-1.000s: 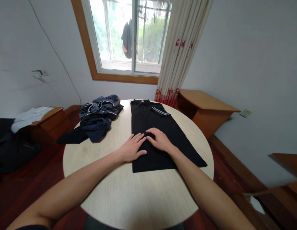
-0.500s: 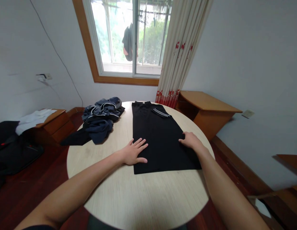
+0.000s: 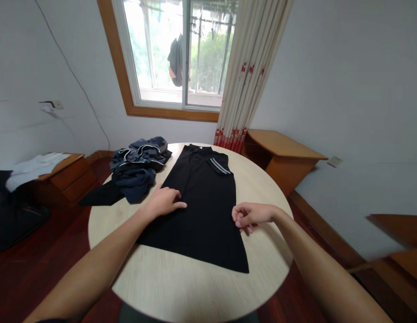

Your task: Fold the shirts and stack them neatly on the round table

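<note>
A black polo shirt [image 3: 201, 211] lies across the round table, its collar at the far side. Two pale stripes mark the sleeve, which rests over the body of the shirt. On the shirt's left side is my left hand [image 3: 163, 200], loosely bent, its thumb apart from the fingers and nothing clearly gripped. My right hand [image 3: 252, 214] is closed at the shirt's right edge, fingers curled and thumb pressed in. The cloth between those fingers is largely hidden. The hem runs slanted, lower on the right.
A heap of dark blue and black clothes [image 3: 136, 168] sits at the table's left back. The pale round table [image 3: 181, 287] has a wooden desk [image 3: 285, 148] beyond its right edge. A small wooden cabinet [image 3: 69, 177] stands left, and a curtain [image 3: 250, 67] hangs behind.
The polo shirt has turned and its lower part has shifted left. My left hand has gone from lying flat to bent, farther left. My right hand has come nearer and slightly left.
</note>
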The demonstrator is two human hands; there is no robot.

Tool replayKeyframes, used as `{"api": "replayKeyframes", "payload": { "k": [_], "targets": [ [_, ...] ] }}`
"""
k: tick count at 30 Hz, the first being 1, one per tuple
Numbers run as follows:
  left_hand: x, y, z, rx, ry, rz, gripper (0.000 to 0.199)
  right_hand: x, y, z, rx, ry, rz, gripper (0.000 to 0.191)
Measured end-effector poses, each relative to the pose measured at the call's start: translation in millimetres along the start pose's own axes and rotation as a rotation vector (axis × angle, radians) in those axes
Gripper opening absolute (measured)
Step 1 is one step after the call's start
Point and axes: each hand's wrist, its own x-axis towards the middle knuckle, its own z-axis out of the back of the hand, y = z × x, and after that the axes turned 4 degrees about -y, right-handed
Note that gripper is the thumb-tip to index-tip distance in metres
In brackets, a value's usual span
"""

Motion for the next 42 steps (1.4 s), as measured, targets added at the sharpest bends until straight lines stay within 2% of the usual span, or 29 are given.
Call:
{"api": "replayKeyframes", "payload": {
  "k": [1,2,3,5,8,10,13,17,20,23,26,29,32,35,38,42],
  "targets": [
    [-2,-13,-4.3,-0.029,-0.060,-0.041,0.041,0,3,1,0.010,0.048,-0.004,0.040],
    [-5,-29,-10.1,-0.073,-0.082,-0.128,0.043,2,3,5,0.025,0.034,-0.009,0.042],
    [-8,-46,-17.2,-0.123,-0.072,-0.233,0.044,5,2,10,0.047,-0.036,-0.011,0.042],
    [-14,-80,-33.0,-0.159,-0.012,-0.464,0.045,18,-4,23,0.121,-0.290,0.004,0.034],
    [-17,-117,-53.8,-0.090,0.022,-0.653,0.042,46,-13,45,0.301,-0.654,0.031,0.021],
    [-12,-131,-62.4,-0.037,0.037,-0.699,0.052,65,-14,60,0.450,-0.793,0.061,0.019],
    [0,-141,-68.1,0.010,0.085,-0.706,0.062,90,-8,82,0.596,-0.885,0.127,0.020],
    [14,-151,-70.9,0.012,0.178,-0.699,0.053,118,0,110,0.600,-0.940,0.130,0.019],
    [19,-156,-71.6,-0.014,0.198,-0.737,0.041,134,2,126,0.571,-0.942,0.117,0.027],
    [23,-154,-69.8,0.006,0.261,-0.748,0.031,145,2,136,0.603,-0.937,0.135,0.032],
    [23,-142,-65.0,-0.032,0.286,-0.756,0.024,155,1,144,0.603,-0.960,0.144,0.037],
    [20,-123,-54.2,-0.160,0.227,-0.762,0.015,164,2,153,0.591,-0.978,0.152,0.045],
    [13,-101,-38.6,-0.322,0.197,-0.706,0.008,174,6,162,0.627,-0.980,0.185,0.049],
    [8,-80,-30.2,-0.542,0.211,-0.629,0.005,182,13,172,0.498,-1.026,0.165,0.050],
    [10,-62,-37.0,-0.805,0.210,-0.566,0.002,190,21,183,0.351,-1.068,0.135,0.050],
    [15,-45,-51.5,-1.046,0.261,-0.467,0.012,202,34,199,0.228,-1.080,0.133,0.041]
  ]
}}
